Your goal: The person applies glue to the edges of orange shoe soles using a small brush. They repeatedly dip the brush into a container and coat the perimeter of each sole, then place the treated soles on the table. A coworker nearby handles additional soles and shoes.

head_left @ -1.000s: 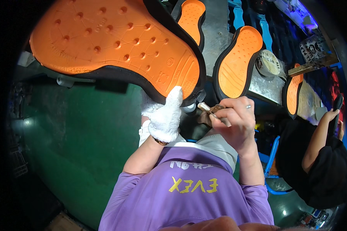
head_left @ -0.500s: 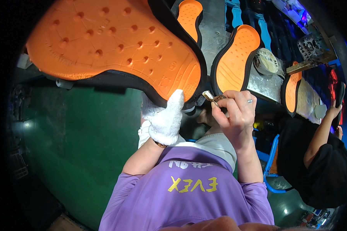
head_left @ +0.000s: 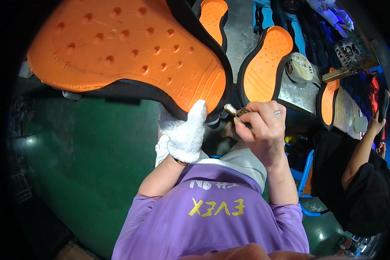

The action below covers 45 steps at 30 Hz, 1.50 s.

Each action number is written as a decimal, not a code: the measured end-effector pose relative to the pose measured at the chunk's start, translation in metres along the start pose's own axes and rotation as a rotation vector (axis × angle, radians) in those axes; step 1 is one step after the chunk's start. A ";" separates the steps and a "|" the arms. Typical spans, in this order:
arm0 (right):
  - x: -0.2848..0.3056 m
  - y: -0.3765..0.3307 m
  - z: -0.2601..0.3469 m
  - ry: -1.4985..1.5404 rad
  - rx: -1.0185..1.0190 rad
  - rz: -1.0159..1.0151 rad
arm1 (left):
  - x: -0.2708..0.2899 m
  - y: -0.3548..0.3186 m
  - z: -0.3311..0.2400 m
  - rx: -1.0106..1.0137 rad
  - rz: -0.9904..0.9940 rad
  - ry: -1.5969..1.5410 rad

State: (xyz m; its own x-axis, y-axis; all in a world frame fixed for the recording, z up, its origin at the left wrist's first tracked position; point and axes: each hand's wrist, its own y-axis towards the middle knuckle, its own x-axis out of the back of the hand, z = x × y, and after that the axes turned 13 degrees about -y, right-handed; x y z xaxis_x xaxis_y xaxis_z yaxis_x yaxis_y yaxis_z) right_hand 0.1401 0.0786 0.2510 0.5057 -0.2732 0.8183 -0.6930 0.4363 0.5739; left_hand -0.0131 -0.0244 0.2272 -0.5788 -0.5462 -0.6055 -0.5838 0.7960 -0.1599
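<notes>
A large orange shoe sole (head_left: 130, 47) with a black rim fills the upper left, close to the camera. My left hand (head_left: 187, 135), in a white knit glove, grips its narrower end, with the thumb on the orange face and the fingers hidden behind. Bare and wearing a ring, my right hand (head_left: 264, 128) pinches a small brush-like tool (head_left: 230, 109) with a brown handle and a pale, shiny head. The head is just right of the sole's black edge; I cannot tell whether they touch.
More orange soles (head_left: 268, 65) lie on the metal bench (head_left: 299, 96), beside a round tub (head_left: 299, 68). A printed container (head_left: 349, 52) is by a wooden ledge (head_left: 346, 71). At right, a co-worker in black (head_left: 355, 182) holds a dark sole, near a blue chair frame (head_left: 307, 177).
My right hand has shifted slightly with the tool, whose head now sits a little left and lower and shows a shinier side. My left hand's grip on the sole looks the same.
</notes>
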 end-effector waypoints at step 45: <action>0.007 -0.022 0.014 -0.001 0.073 -0.102 | 0.037 -0.003 0.020 -0.297 0.169 0.269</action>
State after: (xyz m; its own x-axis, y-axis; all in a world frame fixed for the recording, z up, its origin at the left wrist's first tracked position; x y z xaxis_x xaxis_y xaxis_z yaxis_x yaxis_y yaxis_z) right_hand 0.1518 0.0550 0.2446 0.5748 -0.3140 0.7557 -0.6738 0.3424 0.6548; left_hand -0.0208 -0.0419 0.1897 -0.7853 -0.4943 -0.3729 -0.5837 0.7919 0.1795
